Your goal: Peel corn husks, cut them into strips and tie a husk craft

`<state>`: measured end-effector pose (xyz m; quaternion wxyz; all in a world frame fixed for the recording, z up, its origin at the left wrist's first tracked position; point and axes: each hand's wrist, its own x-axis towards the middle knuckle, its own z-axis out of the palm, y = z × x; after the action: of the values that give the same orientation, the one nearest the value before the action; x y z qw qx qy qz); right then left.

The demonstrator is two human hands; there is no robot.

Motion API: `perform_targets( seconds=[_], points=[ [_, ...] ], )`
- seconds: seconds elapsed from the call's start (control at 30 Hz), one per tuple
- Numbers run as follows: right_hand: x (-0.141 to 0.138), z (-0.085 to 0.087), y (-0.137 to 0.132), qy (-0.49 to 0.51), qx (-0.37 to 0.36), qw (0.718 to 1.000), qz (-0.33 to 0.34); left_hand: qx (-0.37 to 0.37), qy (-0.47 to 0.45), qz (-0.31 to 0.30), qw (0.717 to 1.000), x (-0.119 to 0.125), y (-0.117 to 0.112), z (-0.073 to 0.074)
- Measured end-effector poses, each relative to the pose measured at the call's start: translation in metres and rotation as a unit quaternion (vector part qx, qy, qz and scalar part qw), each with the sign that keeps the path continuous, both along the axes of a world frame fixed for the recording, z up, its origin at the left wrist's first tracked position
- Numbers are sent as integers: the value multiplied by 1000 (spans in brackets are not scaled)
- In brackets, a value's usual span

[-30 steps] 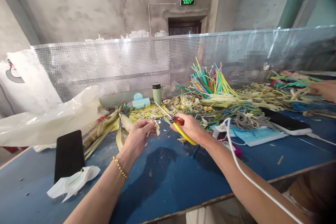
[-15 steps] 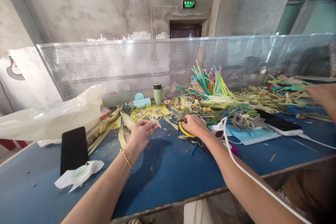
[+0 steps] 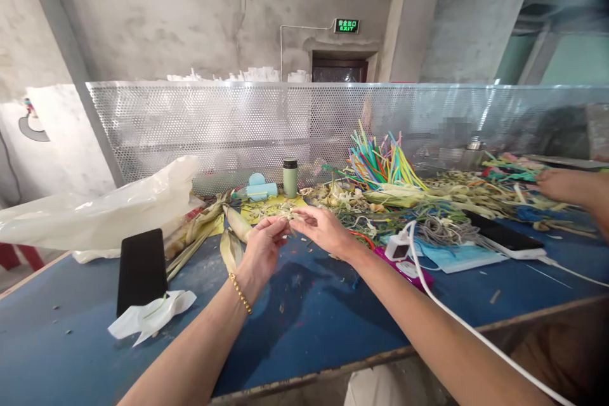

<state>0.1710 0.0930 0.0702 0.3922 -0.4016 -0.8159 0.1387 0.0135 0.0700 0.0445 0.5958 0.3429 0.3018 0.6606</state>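
My left hand [image 3: 267, 246], with a gold bead bracelet at the wrist, is closed in a pinch on a small pale piece of dried corn husk [image 3: 291, 218]. Fingertip to fingertip with it, my right hand [image 3: 326, 232] pinches the same piece; the fingers hide most of it. Both hands are above the blue table [image 3: 285, 342]. Just left of them lie larger corn husks [image 3: 231, 250]. Behind my fingers, husk scraps cover a yellow sheet [image 3: 252, 209].
A green bottle [image 3: 290, 179] stands behind the hands. Colourful stems [image 3: 380, 162] and a husk pile [image 3: 457, 187] lie to the right. A white cable [image 3: 423, 279] crosses my right forearm. Phones [image 3: 141, 269] flank the workspace. Another person's hand [image 3: 566, 185] reaches in at right.
My right hand has let go of the yellow-handled scissors and moved left to meet my left hand at the husk piece. The other person's hand has moved further in from the right.
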Motion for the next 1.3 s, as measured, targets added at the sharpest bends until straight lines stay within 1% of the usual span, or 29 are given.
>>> perform_targets(
  seconds=[0.03, 0.1, 0.23, 0.33, 0.43, 0.5, 0.57, 0.63, 0.67, 0.73, 0.8, 0.83, 0.9, 1.03, 1.1, 1.13, 1.2, 1.3],
  points=[
    [-6, 0, 2, 31, -8, 999, 15, 5, 0, -6, 1000, 1, -1, 0],
    [-15, -2, 7, 65, -17, 998, 20, 8, 6, -11, 1000, 3, -1, -1],
    [-19, -6, 18, 116, -77, 990, 38, 9, 54, 15, 998, 0, 3, -1],
    [-16, -6, 21, 107, -119, 984, 79, 42, 140, 62, 987, -7, 8, 0],
    [-13, -8, 21, 99, -142, 979, 109, 79, 245, 98, 961, -14, 13, 1],
    [-10, -10, 21, 113, -154, 975, 110, 75, 278, 83, 954, -18, 14, 2],
    [-7, -14, 21, 126, -161, 972, 111, 70, 281, 50, 956, -20, 15, 3],
    [-5, -18, 20, 134, -172, 969, 118, 87, 290, 17, 953, -19, 15, 3],
    [-4, -19, 20, 138, -179, 967, 120, 102, 308, 7, 946, -19, 15, 3],
    [-4, -23, 20, 149, -192, 963, 119, 134, 358, 10, 924, -16, 16, 1],
    [-5, -25, 19, 167, -204, 956, 127, 153, 393, 47, 905, -14, 17, -2],
    [-5, -26, 19, 177, -211, 952, 135, 155, 400, 68, 901, -14, 18, -3],
    [-5, -27, 18, 194, -234, 940, 156, 148, 392, 86, 904, -15, 19, -5],
    [-2, -26, 17, 195, -294, 919, 175, 118, 310, 48, 942, -18, 17, -5],
    [-1, -26, 17, 202, -285, 921, 175, 97, 282, 24, 954, -17, 14, -2],
    [-1, -25, 16, 210, -273, 923, 171, 91, 280, 10, 956, -17, 13, -1],
    [-1, -25, 15, 226, -253, 926, 165, 101, 299, -8, 949, -14, 10, 1],
    [-2, -24, 12, 228, -257, 925, 166, 143, 343, 15, 928, -12, 8, 3]
  ],
)
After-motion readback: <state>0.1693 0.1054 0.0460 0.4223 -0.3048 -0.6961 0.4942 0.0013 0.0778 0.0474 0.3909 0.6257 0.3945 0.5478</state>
